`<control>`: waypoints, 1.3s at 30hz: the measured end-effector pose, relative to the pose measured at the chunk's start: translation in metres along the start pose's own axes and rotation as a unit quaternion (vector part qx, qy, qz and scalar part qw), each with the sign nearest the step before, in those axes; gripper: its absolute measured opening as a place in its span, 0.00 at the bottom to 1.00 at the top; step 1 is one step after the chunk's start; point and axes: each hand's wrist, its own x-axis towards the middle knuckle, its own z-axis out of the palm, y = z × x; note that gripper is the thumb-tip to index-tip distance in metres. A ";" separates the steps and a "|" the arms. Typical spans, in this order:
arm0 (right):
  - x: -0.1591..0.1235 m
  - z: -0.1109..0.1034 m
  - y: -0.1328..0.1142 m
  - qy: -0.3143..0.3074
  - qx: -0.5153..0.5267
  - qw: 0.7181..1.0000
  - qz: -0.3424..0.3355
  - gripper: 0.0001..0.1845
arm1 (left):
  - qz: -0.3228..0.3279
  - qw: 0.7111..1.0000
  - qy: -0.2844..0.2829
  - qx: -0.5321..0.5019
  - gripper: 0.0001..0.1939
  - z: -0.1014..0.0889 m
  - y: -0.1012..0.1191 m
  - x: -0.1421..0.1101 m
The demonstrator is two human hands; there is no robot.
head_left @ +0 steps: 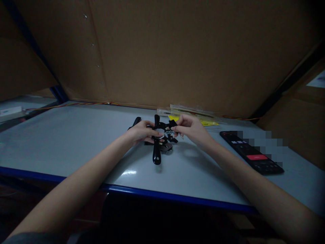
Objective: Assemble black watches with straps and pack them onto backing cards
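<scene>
Your black-handled tool [156,156] lies between your two hands, just above the grey tabletop [63,139] or touching it; you cannot tell which from this angle. Your left hand [141,131] comes in from the tool's left and is closed around its middle, thumb over a pale, shiny part, with one black handle pointing away from you and another pointing toward you. Your right hand [191,128], on the tool's right side, pinches a small black part [173,124] between thumb and fingertips; whether that part is joined to the tool is unclear. More dark metal pieces [166,147] sit under and beside the tool, partly hidden by your left fingers. A further black handle [137,121] sticks out beyond your left hand, left of the tool. Behind the tool and to its right lie clear plastic packets [182,109], with slim dark items showing inside, too blurred to name, and something yellow [210,123] among them. Well to the tool's right, a phone [243,149] lies face up, its screen lit with a red button. A brown cardboard panel [157,54] stands behind everything.
</scene>
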 end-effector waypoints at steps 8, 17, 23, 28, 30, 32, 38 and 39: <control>-0.006 0.010 0.001 -0.013 -0.004 0.999 0.048 0.11 | -0.006 1.000 -0.022 0.003 0.20 0.003 0.001 -0.001; -0.014 0.016 -0.007 0.007 -0.271 0.956 -0.111 0.09 | -0.027 0.996 -0.057 -0.068 0.10 0.008 0.001 0.002; -0.012 0.019 -0.003 0.033 -0.273 0.954 -0.116 0.12 | -0.017 0.993 -0.067 -0.096 0.11 0.009 -0.001 0.002; -0.010 0.017 0.002 0.017 -0.161 0.985 -0.051 0.09 | -0.004 0.993 -0.055 -0.101 0.13 0.006 -0.002 0.004; -0.009 0.015 0.004 0.003 -0.120 0.993 -0.018 0.09 | -0.007 0.994 -0.053 -0.097 0.13 0.006 -0.002 0.004; -0.007 0.014 0.006 -0.012 -0.087 0.996 0.008 0.08 | -0.010 0.994 -0.045 -0.094 0.15 0.007 -0.001 0.004; -0.002 0.016 0.011 -0.016 -0.012 1.000 0.022 0.11 | -0.009 0.995 -0.043 -0.092 0.21 0.012 0.002 0.001; -0.003 0.018 0.011 -0.015 0.000 1.000 0.025 0.12 | -0.008 0.995 -0.043 -0.090 0.21 0.013 0.002 -0.001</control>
